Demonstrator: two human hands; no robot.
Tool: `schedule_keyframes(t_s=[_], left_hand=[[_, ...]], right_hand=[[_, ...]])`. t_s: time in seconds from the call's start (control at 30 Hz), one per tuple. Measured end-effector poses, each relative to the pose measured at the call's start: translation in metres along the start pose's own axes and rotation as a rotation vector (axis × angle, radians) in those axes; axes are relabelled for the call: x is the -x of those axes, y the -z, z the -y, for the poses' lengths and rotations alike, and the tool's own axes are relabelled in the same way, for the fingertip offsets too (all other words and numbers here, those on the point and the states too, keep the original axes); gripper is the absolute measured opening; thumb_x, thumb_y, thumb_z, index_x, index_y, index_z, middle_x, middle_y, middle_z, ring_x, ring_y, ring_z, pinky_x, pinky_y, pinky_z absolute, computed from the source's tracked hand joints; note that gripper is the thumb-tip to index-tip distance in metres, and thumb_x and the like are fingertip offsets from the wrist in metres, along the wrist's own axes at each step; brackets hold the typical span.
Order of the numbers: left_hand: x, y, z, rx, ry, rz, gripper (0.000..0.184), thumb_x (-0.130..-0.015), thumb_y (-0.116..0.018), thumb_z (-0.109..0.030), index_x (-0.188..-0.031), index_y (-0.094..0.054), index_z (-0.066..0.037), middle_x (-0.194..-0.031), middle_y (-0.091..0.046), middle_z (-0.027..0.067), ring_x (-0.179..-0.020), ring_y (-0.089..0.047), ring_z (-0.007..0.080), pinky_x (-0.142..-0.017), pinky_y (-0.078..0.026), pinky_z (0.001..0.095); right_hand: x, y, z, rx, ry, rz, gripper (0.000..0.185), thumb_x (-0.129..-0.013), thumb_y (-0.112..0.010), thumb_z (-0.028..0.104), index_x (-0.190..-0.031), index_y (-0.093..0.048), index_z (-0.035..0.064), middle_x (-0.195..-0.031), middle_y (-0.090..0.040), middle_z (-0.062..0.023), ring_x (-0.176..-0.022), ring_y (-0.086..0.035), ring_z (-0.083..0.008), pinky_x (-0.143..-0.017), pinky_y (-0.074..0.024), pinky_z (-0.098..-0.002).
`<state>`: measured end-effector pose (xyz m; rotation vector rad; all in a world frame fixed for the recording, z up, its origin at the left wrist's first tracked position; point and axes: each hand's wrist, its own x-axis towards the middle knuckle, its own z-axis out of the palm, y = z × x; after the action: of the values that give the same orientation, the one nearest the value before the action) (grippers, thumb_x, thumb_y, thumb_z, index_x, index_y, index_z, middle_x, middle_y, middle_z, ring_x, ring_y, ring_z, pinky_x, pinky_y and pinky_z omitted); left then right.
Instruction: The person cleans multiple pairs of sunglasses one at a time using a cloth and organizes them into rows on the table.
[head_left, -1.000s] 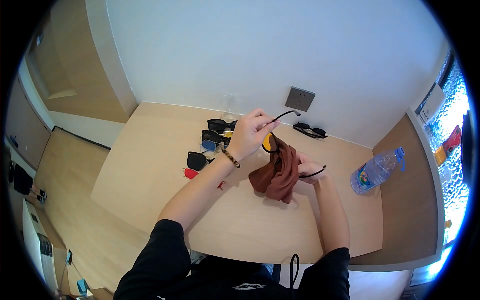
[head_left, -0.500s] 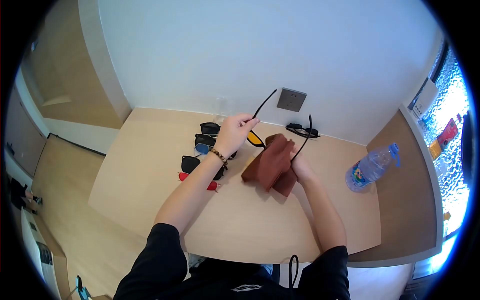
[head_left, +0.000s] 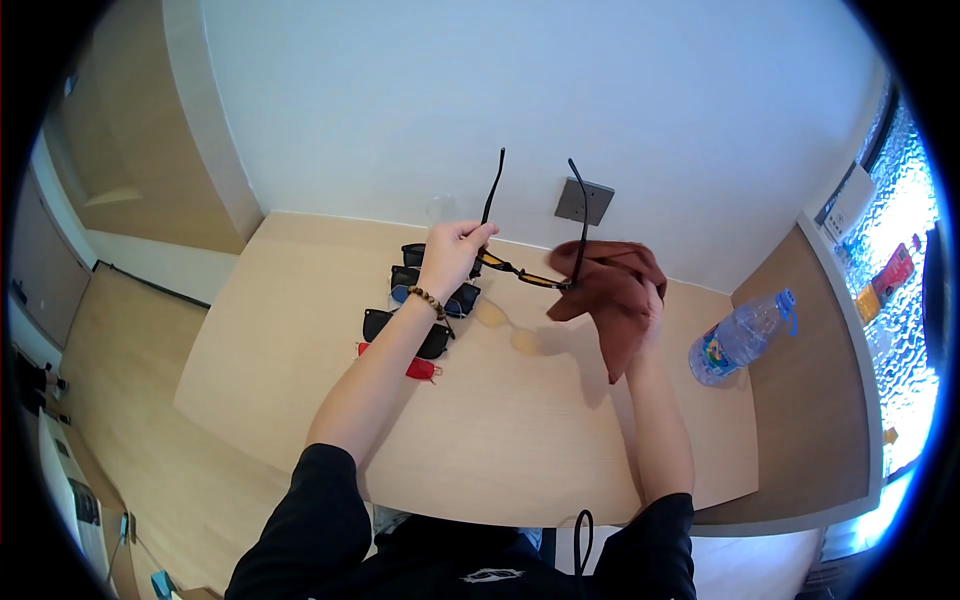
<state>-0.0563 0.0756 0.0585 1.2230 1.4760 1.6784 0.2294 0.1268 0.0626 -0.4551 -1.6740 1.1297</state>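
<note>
My left hand (head_left: pixel 452 258) pinches the left hinge area of black-framed glasses with yellow lenses (head_left: pixel 515 270), held above the desk with both temples pointing up. A brown cloth (head_left: pixel 610 290) hangs from my right hand (head_left: pixel 654 306), whose fingers are mostly hidden behind it; the cloth touches or lies right beside the right end of the frame. Beneath the glasses, a yellowish cast of the lenses falls on the desk. Left of them lie several sunglasses, among them a black pair (head_left: pixel 408 335) and a red pair (head_left: pixel 421 369), partly covered by my left wrist.
Another black pair of glasses seems hidden behind the cloth. A clear plastic bottle (head_left: pixel 735 340) with a blue cap stands at the right of the wooden desk (head_left: pixel 480 440), beside a side panel (head_left: pixel 815 390). A socket (head_left: pixel 585 200) is on the wall. A person's legs show far left.
The cloth has come off the lenses and moved right with my right hand. The glasses now show nearly whole, temples upright. My left hand has shifted slightly left.
</note>
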Motion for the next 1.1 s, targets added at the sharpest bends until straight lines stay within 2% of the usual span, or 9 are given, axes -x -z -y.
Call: schedule_keyframes(t_s=[0.13, 0.2, 0.33, 0.43, 0.5, 0.7, 0.73, 0.93, 1.1], left_hand=[[0.002, 0.0, -0.009, 0.031, 0.049, 0.004, 0.024, -0.097, -0.067, -0.025, -0.1, -0.078, -0.004, -0.071, -0.063, -0.003, -0.054, -0.047, 0.0027, -0.047, -0.036, 0.0212], [0.003, 0.001, -0.012, 0.058, 0.097, -0.011, 0.024, -0.093, -0.07, -0.022, -0.094, -0.078, 0.001, -0.068, -0.063, -0.0007, -0.059, -0.05, 0.0053, -0.055, -0.042, 0.0241], [0.0, 0.001, -0.005, 0.082, 0.047, -0.07, 0.026, -0.093, -0.071, -0.023, -0.091, -0.078, 0.002, -0.066, -0.063, -0.0002, -0.059, -0.05, 0.0054, -0.055, -0.042, 0.0244], [0.004, -0.009, -0.007, -0.041, 0.016, -0.019, 0.022, -0.095, -0.069, -0.024, -0.095, -0.079, -0.005, -0.069, -0.064, -0.0034, -0.052, -0.045, 0.0023, -0.046, -0.035, 0.0206], [0.014, -0.022, -0.018, -0.1, 0.031, 0.056, 0.023, -0.094, -0.07, -0.023, -0.093, -0.079, -0.002, -0.068, -0.064, -0.0023, -0.055, -0.049, 0.0032, -0.049, -0.037, 0.0214], [0.017, -0.026, -0.014, -0.115, -0.068, -0.014, 0.034, -0.092, -0.07, -0.027, -0.08, -0.071, 0.005, -0.058, -0.059, 0.0045, -0.054, -0.048, 0.0106, -0.054, -0.041, 0.0307], [0.015, -0.024, -0.012, -0.135, -0.104, -0.026, 0.034, -0.092, -0.07, -0.027, -0.08, -0.071, 0.005, -0.057, -0.058, 0.005, -0.054, -0.047, 0.0111, -0.054, -0.04, 0.0314], [0.017, -0.019, -0.016, -0.298, -0.159, 0.103, 0.033, -0.092, -0.068, -0.025, -0.077, -0.068, 0.005, -0.054, -0.052, 0.0094, -0.051, -0.045, 0.016, -0.054, -0.039, 0.0349], [0.024, -0.025, -0.034, -0.558, -0.145, 0.287, 0.029, -0.093, -0.067, -0.022, -0.082, -0.068, 0.005, -0.063, -0.059, 0.0143, -0.057, -0.052, 0.0219, -0.058, -0.043, 0.0368]], right_hand=[[-0.005, -0.001, 0.02, -0.793, -0.352, -0.357, 0.018, -0.081, -0.065, 0.011, -0.098, -0.068, 0.0117, -0.102, -0.064, -0.0056, -0.106, -0.058, -0.023, -0.097, -0.0438, -0.0338], [-0.005, 0.011, 0.011, 0.817, 0.063, -0.123, 0.012, -0.081, -0.066, 0.016, -0.092, -0.065, 0.012, -0.096, -0.061, -0.0061, -0.096, -0.057, -0.0219, -0.092, -0.0458, -0.0354], [-0.017, 0.002, 0.056, 0.999, -0.185, 0.177, 0.018, -0.085, -0.069, 0.024, -0.085, -0.068, 0.0059, -0.096, -0.069, -0.0121, -0.081, -0.063, -0.0202, -0.078, -0.0516, -0.0321], [-0.001, -0.008, 0.013, -0.901, -0.386, -0.396, 0.038, -0.087, -0.068, 0.025, -0.12, -0.061, 0.0086, -0.118, -0.066, -0.0047, -0.096, -0.066, -0.0193, -0.083, -0.055, -0.0357], [0.001, -0.007, 0.007, -0.872, -0.465, -0.272, 0.046, -0.089, -0.065, 0.024, -0.131, -0.053, 0.0092, -0.122, -0.063, -0.0024, -0.1, -0.065, -0.018, -0.085, -0.0559, -0.0363], [0.008, -0.013, 0.006, -0.497, -0.392, 0.139, 0.033, -0.085, -0.064, 0.009, -0.117, -0.058, 0.0058, -0.102, -0.065, -0.0034, -0.098, -0.064, -0.0141, -0.081, -0.0551, -0.0326], [0.003, -0.007, 0.016, -0.221, -0.582, 0.214, 0.026, -0.089, -0.065, 0.011, -0.114, -0.06, 0.0041, -0.099, -0.065, -0.0039, -0.093, -0.064, -0.0135, -0.077, -0.0549, -0.0307], [0.002, -0.03, 0.001, -0.2, -0.212, -0.053, 0.015, -0.101, -0.056, 0.016, -0.109, -0.06, 0.0033, -0.092, -0.066, -0.0032, -0.065, -0.06, -0.0108, -0.052, -0.0484, -0.0263], [-0.001, -0.008, 0.002, -0.265, -0.326, -0.107, 0.026, -0.107, -0.046, 0.023, -0.113, -0.061, 0.0024, -0.096, -0.067, -0.0053, -0.087, -0.063, -0.011, -0.077, -0.0523, -0.0272]])
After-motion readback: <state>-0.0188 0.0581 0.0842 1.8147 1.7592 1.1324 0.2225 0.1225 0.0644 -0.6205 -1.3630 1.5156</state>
